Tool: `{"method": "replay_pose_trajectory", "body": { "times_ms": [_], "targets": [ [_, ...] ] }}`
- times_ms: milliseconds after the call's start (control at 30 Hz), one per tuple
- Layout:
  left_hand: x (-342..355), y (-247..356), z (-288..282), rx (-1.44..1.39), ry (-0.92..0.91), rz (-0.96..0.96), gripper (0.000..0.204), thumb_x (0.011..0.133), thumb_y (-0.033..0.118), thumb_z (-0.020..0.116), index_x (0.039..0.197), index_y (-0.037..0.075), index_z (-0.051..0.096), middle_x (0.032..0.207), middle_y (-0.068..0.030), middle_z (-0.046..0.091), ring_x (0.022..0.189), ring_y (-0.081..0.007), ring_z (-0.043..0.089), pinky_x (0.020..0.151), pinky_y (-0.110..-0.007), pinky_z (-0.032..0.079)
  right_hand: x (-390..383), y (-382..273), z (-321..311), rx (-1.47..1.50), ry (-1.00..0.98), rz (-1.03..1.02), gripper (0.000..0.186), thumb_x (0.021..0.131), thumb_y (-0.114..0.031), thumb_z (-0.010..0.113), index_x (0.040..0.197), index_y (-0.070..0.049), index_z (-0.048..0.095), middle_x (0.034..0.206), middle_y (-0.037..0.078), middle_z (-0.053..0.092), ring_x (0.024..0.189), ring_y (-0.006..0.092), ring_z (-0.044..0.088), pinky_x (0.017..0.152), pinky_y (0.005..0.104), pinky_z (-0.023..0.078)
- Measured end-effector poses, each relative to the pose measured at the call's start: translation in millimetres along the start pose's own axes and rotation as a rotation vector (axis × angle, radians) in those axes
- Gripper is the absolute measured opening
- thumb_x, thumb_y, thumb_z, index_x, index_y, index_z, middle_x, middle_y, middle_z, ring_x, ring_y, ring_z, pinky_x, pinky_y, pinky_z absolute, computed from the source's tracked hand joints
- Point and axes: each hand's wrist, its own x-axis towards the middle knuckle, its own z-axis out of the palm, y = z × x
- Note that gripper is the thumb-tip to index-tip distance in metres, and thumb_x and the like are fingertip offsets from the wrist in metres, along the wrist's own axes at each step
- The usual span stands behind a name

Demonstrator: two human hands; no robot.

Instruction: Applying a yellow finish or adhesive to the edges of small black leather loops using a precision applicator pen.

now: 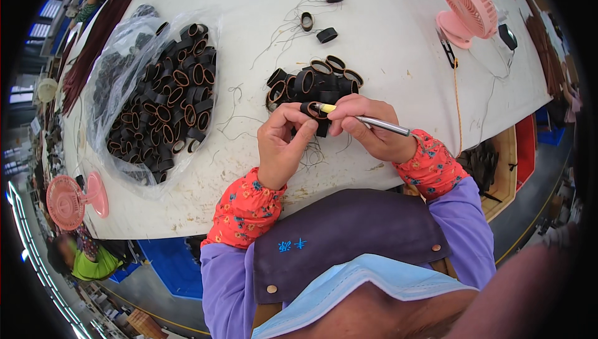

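Observation:
In the head view, my left hand (280, 140) pinches a small black loop (308, 108), with a lighter edge, between thumb and fingers. My right hand (374, 133) grips a slim tool (386, 125) with a silver handle and a yellow part, its end at that loop. A pile of similar black loops (305, 81) lies just beyond my hands, with loose threads around it. Farther up the table, three separate loops (327, 35) lie among more threads.
A clear plastic bag of many loops (171, 102) covers the left of the white table (243, 21). Pink fans (467, 6) stand right and left, with black snips (446, 49) near the right one. Bins (168, 264) sit below the edges. Two other people (93, 264) are at the left.

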Motion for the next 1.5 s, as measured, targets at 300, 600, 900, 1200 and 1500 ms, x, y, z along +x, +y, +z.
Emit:
{"method": "replay_pose_trajectory", "body": {
  "times_ms": [300, 600, 900, 1200, 1500],
  "targets": [
    [-0.3, 2.6, 0.6, -0.013, -0.004, -0.033, 0.006, 0.084, -0.004, 0.061, 0.086, 0.0, 0.056, 0.102, -0.0048, 0.058, 0.071, -0.0037, 0.048, 0.061, -0.019, 0.04, 4.7, 1.6, -4.2, -0.224, -0.008, -0.138, 0.012, 0.09, -0.006, 0.056, 0.101, -0.003, 0.061, 0.068, 0.002, 0.062, 0.065, 0.016, 0.058, 0.074, 0.0304, 0.045],
    [-0.6, 4.5, -0.3, -0.037, 0.013, -0.059, 0.006, 0.085, -0.002, 0.06, 0.087, 0.001, 0.056, 0.103, -0.0053, 0.059, 0.073, -0.0037, 0.05, 0.063, -0.019, 0.041, 0.4, 1.2, -3.9, -0.122, 0.021, -0.089, 0.011, 0.09, -0.005, 0.054, 0.1, -0.002, 0.059, 0.068, 0.003, 0.061, 0.067, 0.0146, 0.059, 0.066, 0.0271, 0.046],
    [-1.3, -1.2, -2.9, -0.203, -0.032, -0.087, 0.007, 0.084, -0.004, 0.058, 0.087, 0.001, 0.054, 0.103, -0.0057, 0.058, 0.079, -0.0049, 0.052, 0.068, -0.021, 0.043, 6.1, 6.7, 4.5, -0.03, 0.133, 0.072, 0.018, 0.087, -0.002, 0.06, 0.105, -0.004, 0.057, 0.092, 0.007, 0.063, 0.081, 0.0133, 0.063, 0.073, 0.0258, 0.05],
    [5.9, 8.6, 4.1, 0.175, 0.08, 0.07, 0.032, 0.081, -0.008, 0.055, 0.111, 0.002, 0.05, 0.123, -0.0098, 0.046, 0.064, -0.0029, 0.043, 0.061, -0.017, 0.04, 5.8, 5.4, -1.2, 0.053, 0.172, 0.16, 0.02, 0.085, -0.001, 0.062, 0.104, -0.003, 0.057, 0.092, 0.004, 0.062, 0.081, 0.0077, 0.061, 0.07, 0.0218, 0.05],
    [1.7, 2.4, -3.7, -0.03, -0.123, -0.075, 0.011, 0.088, 0.003, 0.06, 0.099, 0.0, 0.061, 0.104, -0.0014, 0.054, 0.08, -0.0039, 0.05, 0.067, -0.018, 0.041, 7.9, 5.7, -2.1, -0.124, 0.044, -0.02, 0.022, 0.082, 0.002, 0.065, 0.102, -0.005, 0.058, 0.086, 0.004, 0.059, 0.075, 0.009, 0.058, 0.066, 0.0229, 0.047]
  ]
}}
